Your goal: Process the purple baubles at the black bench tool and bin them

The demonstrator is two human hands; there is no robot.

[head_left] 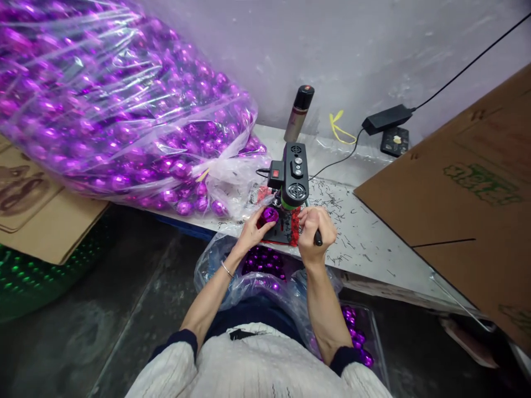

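A shiny purple ball ornament [270, 214] is held in the fingers of my left hand [251, 229], close to the base of a small black bench machine [296, 176]. The machine has round vents on top and a box with a red switch at its side. My right hand [316, 229] is closed in a fist around a black handle [318, 239] just right of the machine. Most of the handle is hidden by my fingers. Red and black bits lie around the machine's dark base plate [279, 234].
A huge clear bag [136, 110] of purple balls lies to the left. An open bag [265, 265] with more balls sits at my lap. Behind the machine stands a spray can [299, 113]; a black power adapter [388, 119] lies right. A cardboard box [464, 182] fills the right side.
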